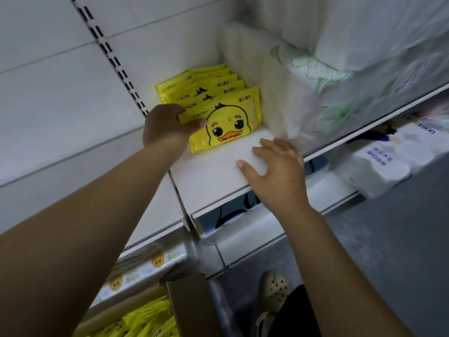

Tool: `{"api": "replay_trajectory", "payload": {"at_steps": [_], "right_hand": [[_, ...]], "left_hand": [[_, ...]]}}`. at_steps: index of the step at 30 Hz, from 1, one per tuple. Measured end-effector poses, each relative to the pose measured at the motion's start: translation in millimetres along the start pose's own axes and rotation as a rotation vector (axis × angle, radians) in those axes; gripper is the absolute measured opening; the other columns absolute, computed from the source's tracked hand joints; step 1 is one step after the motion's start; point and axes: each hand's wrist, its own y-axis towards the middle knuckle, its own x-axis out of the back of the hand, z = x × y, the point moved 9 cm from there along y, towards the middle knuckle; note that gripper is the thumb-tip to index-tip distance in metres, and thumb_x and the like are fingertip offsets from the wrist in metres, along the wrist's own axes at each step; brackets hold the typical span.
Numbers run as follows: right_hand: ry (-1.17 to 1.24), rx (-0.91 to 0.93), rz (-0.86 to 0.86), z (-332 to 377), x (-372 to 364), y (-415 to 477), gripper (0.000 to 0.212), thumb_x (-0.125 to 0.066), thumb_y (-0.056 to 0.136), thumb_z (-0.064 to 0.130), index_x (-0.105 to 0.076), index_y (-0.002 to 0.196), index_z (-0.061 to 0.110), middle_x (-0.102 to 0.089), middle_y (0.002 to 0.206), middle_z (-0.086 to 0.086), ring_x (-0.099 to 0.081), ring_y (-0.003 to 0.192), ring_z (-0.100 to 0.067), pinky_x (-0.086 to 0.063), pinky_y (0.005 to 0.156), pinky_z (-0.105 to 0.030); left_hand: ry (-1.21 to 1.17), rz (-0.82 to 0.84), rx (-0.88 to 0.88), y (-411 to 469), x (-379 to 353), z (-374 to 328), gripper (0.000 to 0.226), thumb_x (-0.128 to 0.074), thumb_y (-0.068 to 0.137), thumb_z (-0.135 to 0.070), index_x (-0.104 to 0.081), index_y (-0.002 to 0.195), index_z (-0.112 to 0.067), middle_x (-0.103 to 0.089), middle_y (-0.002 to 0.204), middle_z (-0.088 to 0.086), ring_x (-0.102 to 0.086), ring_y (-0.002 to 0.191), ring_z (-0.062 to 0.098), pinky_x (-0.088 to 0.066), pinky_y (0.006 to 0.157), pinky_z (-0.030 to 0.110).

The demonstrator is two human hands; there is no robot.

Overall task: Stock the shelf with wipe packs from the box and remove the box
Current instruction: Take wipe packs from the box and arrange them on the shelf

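Cardboard box [187,302] sits at seven o'clock, with yellow wipe packs [145,322] inside. Right grip [274,166] lies flat, fingers spread, on the white shelf [213,176] near centre. Left grip [165,126], at ten o'clock, pinches the front pack [228,122] of a standing row [201,86]. Tissue bundles [303,76] crowd two o'clock.

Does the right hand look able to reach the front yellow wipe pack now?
Probably yes: the right hand rests open on the shelf, and only bare shelf lies between it and the front pack.
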Motion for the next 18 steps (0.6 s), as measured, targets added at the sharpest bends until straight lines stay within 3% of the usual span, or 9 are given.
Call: {"api": "replay_trajectory", "payload": {"at_steps": [5, 8, 12, 18], "right_hand": [[-0.037, 0.012, 0.009, 1.3, -2.4, 0.4, 0.051, -0.066, 0.089, 0.057, -0.069, 0.125, 0.02, -0.054, 0.147, 0.003, -0.034, 0.144, -0.021, -0.015, 0.116, -0.032], [-0.045, 0.016, 0.02, 3.8, -2.2, -2.2, 0.053, -0.064, 0.09, 0.057, -0.068, 0.127, 0.019, -0.053, 0.148, 0.002, -0.033, 0.144, -0.021, -0.016, 0.118, -0.035], [-0.004, 0.061, 0.042, 16.5, -2.5, -12.3, 0.056, -0.06, 0.091, 0.057, -0.068, 0.127, 0.015, -0.056, 0.146, -0.003, -0.038, 0.142, -0.022, -0.025, 0.121, -0.048], [0.125, 0.228, 0.099, 58.8, -16.3, -52.3, 0.04, -0.065, 0.094, 0.04, -0.07, 0.121, 0.012, -0.059, 0.141, -0.002, -0.043, 0.137, -0.021, -0.037, 0.113, -0.049]], "left_hand": [[0.004, -0.047, 0.013, -3.0, 1.5, 1.6, 0.054, -0.08, 0.081, -0.053, -0.068, 0.113, -0.012, -0.06, 0.094, 0.001, -0.059, 0.094, 0.026, -0.046, 0.079, 0.037], [-0.051, -0.101, 0.007, -14.7, 8.5, 7.3, 0.044, -0.082, 0.081, -0.047, -0.065, 0.109, -0.018, -0.063, 0.097, -0.005, -0.059, 0.091, 0.02, -0.046, 0.077, 0.033], [0.044, -0.144, -0.041, -50.5, 23.6, 27.5, 0.034, -0.078, 0.085, -0.036, -0.062, 0.108, -0.018, -0.065, 0.104, -0.001, -0.063, 0.094, 0.023, -0.052, 0.081, 0.039], [0.078, -0.124, -0.052, -139.9, 54.9, 70.8, 0.031, -0.071, 0.092, -0.038, -0.064, 0.115, -0.018, -0.066, 0.113, -0.002, -0.061, 0.105, 0.021, -0.049, 0.085, 0.036]]}}
